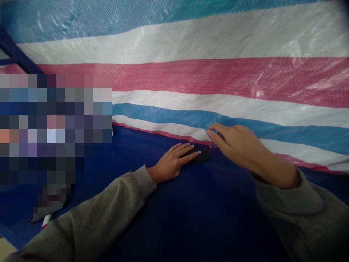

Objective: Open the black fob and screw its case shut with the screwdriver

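My left hand (174, 160) lies flat on a dark blue surface (191, 211), fingers stretched out, with the fingertips resting on a small black object (201, 155) that has a pale dot on top. My right hand (234, 143) hovers just right of it, fingers curled in a pinch around a small clear item (213, 145) that I cannot make out. Both arms wear grey sleeves.
A striped woven tarp (218, 80) in blue, white and red rises behind the hands like a wall. A blurred-out area (54, 134) covers the left. A dark flat item (46, 214) lies at the lower left.
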Tool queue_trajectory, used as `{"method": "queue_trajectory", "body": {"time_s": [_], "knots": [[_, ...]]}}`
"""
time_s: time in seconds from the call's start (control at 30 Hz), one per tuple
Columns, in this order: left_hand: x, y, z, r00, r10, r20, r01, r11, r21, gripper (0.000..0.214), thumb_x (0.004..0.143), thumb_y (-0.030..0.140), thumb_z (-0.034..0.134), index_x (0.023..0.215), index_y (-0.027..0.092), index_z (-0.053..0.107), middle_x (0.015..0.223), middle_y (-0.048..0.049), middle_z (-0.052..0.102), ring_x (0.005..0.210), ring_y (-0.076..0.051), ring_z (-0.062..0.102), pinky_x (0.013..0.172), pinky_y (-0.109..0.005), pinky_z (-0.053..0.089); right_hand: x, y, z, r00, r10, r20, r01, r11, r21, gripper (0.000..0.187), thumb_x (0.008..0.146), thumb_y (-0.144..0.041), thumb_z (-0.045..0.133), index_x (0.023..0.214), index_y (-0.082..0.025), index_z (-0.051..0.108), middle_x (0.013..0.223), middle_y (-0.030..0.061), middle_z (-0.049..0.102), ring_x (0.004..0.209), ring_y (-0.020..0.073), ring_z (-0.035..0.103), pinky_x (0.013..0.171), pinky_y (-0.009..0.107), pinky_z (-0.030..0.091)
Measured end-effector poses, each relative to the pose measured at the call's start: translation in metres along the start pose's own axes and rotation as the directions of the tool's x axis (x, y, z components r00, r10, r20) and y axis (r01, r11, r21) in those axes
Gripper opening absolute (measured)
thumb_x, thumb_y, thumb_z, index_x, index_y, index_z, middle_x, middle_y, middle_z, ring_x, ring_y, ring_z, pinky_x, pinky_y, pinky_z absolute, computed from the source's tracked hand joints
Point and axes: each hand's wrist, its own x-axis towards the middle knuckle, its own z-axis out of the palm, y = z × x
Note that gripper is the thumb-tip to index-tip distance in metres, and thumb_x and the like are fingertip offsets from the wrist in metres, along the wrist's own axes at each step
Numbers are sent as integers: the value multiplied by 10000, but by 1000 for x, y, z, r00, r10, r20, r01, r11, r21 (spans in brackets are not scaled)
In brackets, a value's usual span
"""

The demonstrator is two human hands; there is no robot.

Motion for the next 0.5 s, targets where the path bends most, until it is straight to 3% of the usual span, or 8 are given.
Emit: {"method": "queue_trajectory", "body": {"time_s": [0.07, 0.13, 0.27, 0.43, 0.5], "knots": [[0, 0, 0, 1000, -2, 9, 2, 1000, 1, 608, 911, 89, 437, 1481, 260, 316, 1537, -68, 352, 1449, -227, 284, 1181, -488, 281, 0, 0, 0, 998, -49, -49, 52, 998, 47, 348, 929, -281, 373, 1123, -166, 638, 977, 104, 741, 868, 244, 690, 757, 350, 464], [0, 0, 0, 1000, -1, 13, 1, 1000, 8, 607, 908, 88, 439, 1479, 256, 323, 1537, -67, 352, 1449, -226, 282, 1183, -482, 276, 0, 0, 0, 996, -66, -56, 69, 996, 53, 339, 920, -261, 391, 1136, -170, 635, 939, 92, 745, 855, 240, 690, 753, 346, 461], [0, 0, -1, 1000, 6, 10, -6, 1000, 10, 617, 899, 81, 444, 1478, 258, 326, 1540, -66, 347, 1453, -229, 272, 1185, -490, 268, 0, 0, -2, 999, 17, 38, -17, 1000, 4, 389, 959, -416, 355, 1032, -204, 673, 763, 77, 733, 736, 263, 686, 683, 362, 448], [0, 0, -1, 1000, 6, 1, -6, 1000, -9, 612, 901, 72, 431, 1474, 262, 332, 1531, -68, 363, 1449, -224, 284, 1178, -492, 285, 0, 1, -2, 999, -32, -13, 32, 997, 70, 342, 932, -286, 372, 1127, -174, 630, 1012, 106, 734, 859, 243, 687, 761, 349, 454], [0, 0, -1, 1000, 8, 1, -8, 1000, -10, 613, 901, 72, 431, 1475, 263, 330, 1532, -68, 361, 1450, -223, 281, 1178, -495, 282, 0, 1, -2, 1000, -29, -10, 30, 998, 64, 345, 934, -287, 376, 1146, -177, 625, 962, 101, 740, 854, 250, 688, 755, 353, 453]]}}
